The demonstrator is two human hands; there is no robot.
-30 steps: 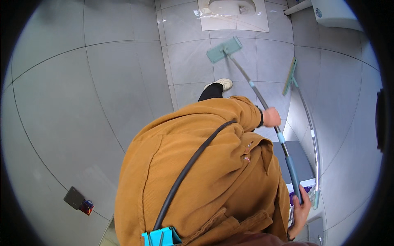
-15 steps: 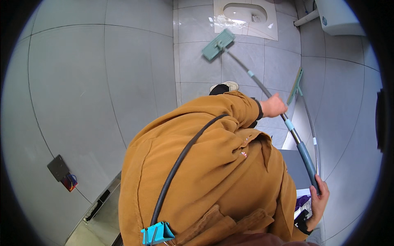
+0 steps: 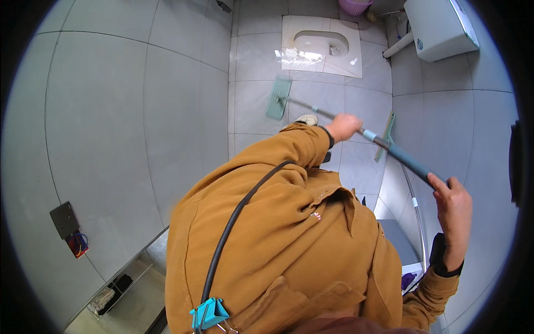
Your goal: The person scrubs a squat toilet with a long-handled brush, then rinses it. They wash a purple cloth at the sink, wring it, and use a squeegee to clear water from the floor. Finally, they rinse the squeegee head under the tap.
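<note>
A flat mop with a green rectangular head (image 3: 278, 98) rests on the grey tiled floor, near my shoe. Its pole slants to the lower right and ends in a thick blue-grey handle (image 3: 410, 160). My left hand (image 3: 345, 127) is closed around the pole at mid-length. At the top end of the handle, the fingers of my right hand (image 3: 453, 203) are wrapped on the grip, palm partly hidden. Behind the pole, a green floor squeegee (image 3: 391, 129) leans by the right wall, partly covered by the mop handle.
Ahead lies a white squat toilet (image 3: 311, 64) set into the floor, with wet shine around it. A white tank (image 3: 445, 33) hangs on the right wall. A purple basket (image 3: 356, 5) stands at the far end. An open socket box with wires (image 3: 78, 245) is on the left wall.
The mop head has been drawn back toward me and turned more upright in view. My right hand has risen and moved forward with the handle's end; my left hand has shifted left.
</note>
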